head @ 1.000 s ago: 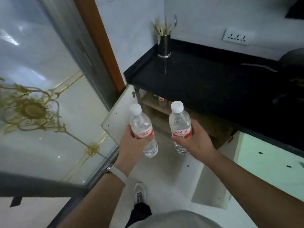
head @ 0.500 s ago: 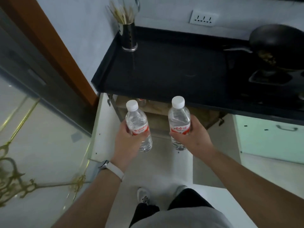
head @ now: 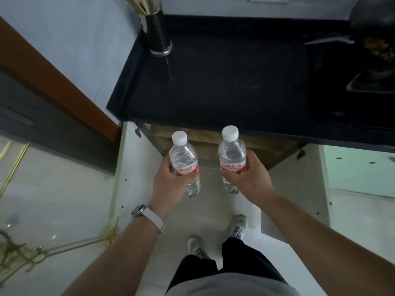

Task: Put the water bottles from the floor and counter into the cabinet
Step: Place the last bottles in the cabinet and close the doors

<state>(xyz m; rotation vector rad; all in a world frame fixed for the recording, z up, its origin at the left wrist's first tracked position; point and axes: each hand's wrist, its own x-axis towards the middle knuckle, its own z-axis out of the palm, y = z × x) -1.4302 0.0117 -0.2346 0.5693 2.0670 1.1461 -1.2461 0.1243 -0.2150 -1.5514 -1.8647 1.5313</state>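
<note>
Clear water bottles — two, white-capped.

left hand and right hand forward, fingers curled

The person has turned from the gold-patterned glass, now at lower left, to face the open cabinet squarely. Both shoes have come into view at the bottom and the wok at upper right.

Bare forearms, white-strapped silver watch by the left hand, grey top, black trousers, pale trainers.
</note>
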